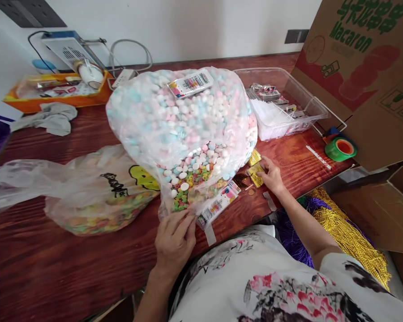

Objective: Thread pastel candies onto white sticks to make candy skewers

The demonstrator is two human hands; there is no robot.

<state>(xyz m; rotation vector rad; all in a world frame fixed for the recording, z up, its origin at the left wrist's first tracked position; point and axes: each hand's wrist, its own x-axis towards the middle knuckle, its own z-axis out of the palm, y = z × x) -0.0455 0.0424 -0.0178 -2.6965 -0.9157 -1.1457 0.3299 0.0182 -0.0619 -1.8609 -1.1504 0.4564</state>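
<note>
A large clear plastic bag (pixel 174 120) full of pastel candy-like pieces lies mid-table, its near end showing white, pink and blue rounds above small coloured rings. My left hand (pixel 176 237) has its fingers bent over the bag's near edge, beside a printed packet (pixel 218 205). What lies under those fingertips is partly hidden. To the right, my right hand (pixel 272 176) reaches down to flat bundles of gold twist ties (pixel 255 175), thumb and fingertips closed on their edge. Another printed packet (pixel 191 83) rests on top of the bag.
A knotted bag of coloured rings (pixel 100 214) lies left. Behind are an orange tray (pixel 57 100) and a grey cloth (pixel 50 118). At right stand a clear plastic tub (pixel 289 125), green tape (pixel 339 150) and a tall cardboard box (pixel 359 67). Gold bead strands (pixel 349 237) hang below the table edge.
</note>
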